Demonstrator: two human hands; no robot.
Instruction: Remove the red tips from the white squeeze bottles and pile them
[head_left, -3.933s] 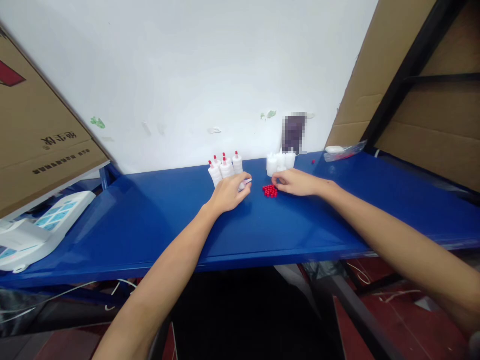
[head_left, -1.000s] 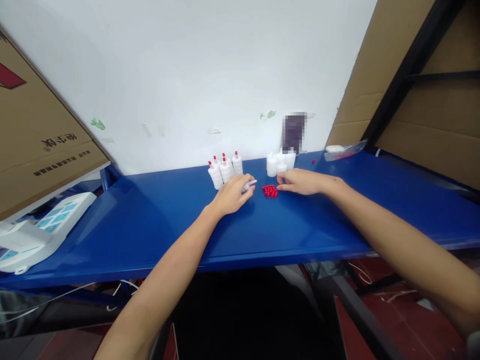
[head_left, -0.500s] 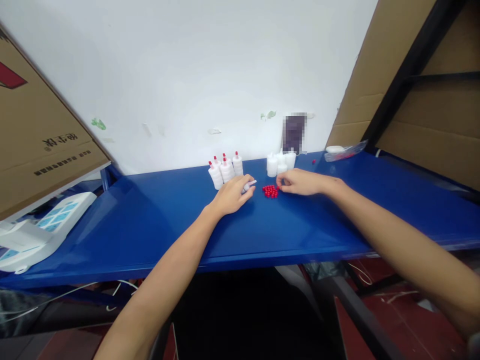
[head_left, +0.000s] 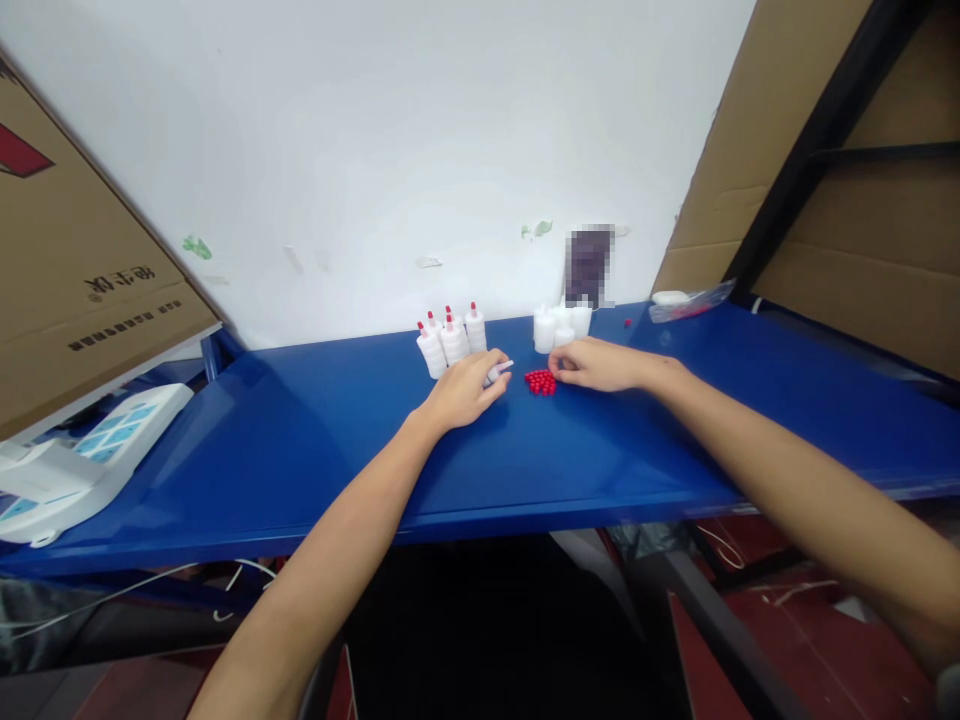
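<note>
My left hand [head_left: 461,388] rests on the blue table [head_left: 300,450], its fingers wrapped round a small white bottle [head_left: 497,372] whose nozzle points right. Just to its right lies a heap of several small red caps [head_left: 540,382]. My right hand [head_left: 596,363] lies beside that heap with its fingertips pinched together at the heap's edge; what they hold is too small to make out. Behind my left hand stand several white bottles with red caps [head_left: 450,338]. Behind my right hand stand uncapped white bottles [head_left: 559,328].
A single red cap [head_left: 627,323] lies apart at the back. A clear plastic bag [head_left: 686,300] lies at the back right. A white device with blue keys [head_left: 75,460] sits on the left. Cardboard boxes [head_left: 67,260] and cardboard sheets [head_left: 840,200] flank the table.
My right hand has shifted slightly left along the red caps and its fingers have closed into a pinch. My left hand keeps hold of the bottle in the same place.
</note>
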